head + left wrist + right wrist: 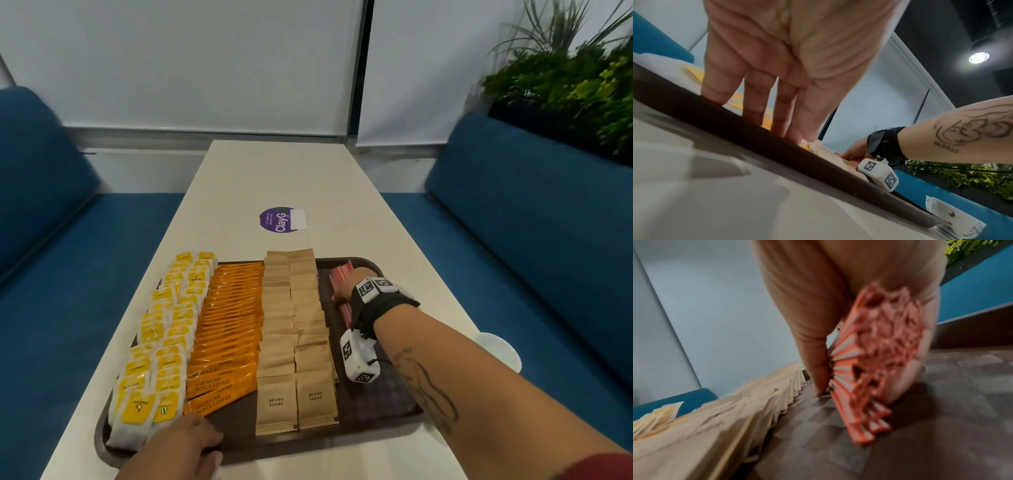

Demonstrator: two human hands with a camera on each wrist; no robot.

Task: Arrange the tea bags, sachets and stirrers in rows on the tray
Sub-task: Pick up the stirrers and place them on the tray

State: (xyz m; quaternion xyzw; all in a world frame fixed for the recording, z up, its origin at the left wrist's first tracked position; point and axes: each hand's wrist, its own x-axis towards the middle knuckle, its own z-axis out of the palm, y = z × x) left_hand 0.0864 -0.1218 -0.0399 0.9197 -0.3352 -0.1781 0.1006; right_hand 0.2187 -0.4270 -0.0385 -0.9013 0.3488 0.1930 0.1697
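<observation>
**Stirrers going in, right side of the tray**

On the right strip of the brown tray (383, 407), my right hand (354, 284) is down among the red-and-white stirrers (339, 279), thumb and fingers closed round a bundle of them; the wrist view is blurred, but the grip on the bundle reads clearly. My left hand (186, 437) lies with straight fingers over the tray's near rim, pressing it to the table (274, 178) and holding nothing.

Rows are already standing: yellow-tagged tea bags (164, 346) far left, overhanging the tray's left edge; orange coffee sachets (227, 329) beside them; two columns of brown sugar sachets (294, 329) next. Stirrers lie just beside the sugar, not touching it as far as I can see.

Risks, as I judge them: the bundle is fanning at its near end, so a loose squeeze could let sticks splay across the bare floor of the tray. My wrist unit hangs low near the sugar column, and a sweep left could shove that row. Any tray slide might tip those overhanging tea bags off.

Readable text: "AMERICAN BLACK COFFEE" on the sachets, "BROWN SUGAR" on the kraft packets, "ClayG" on the purple sticker (279, 220).
</observation>
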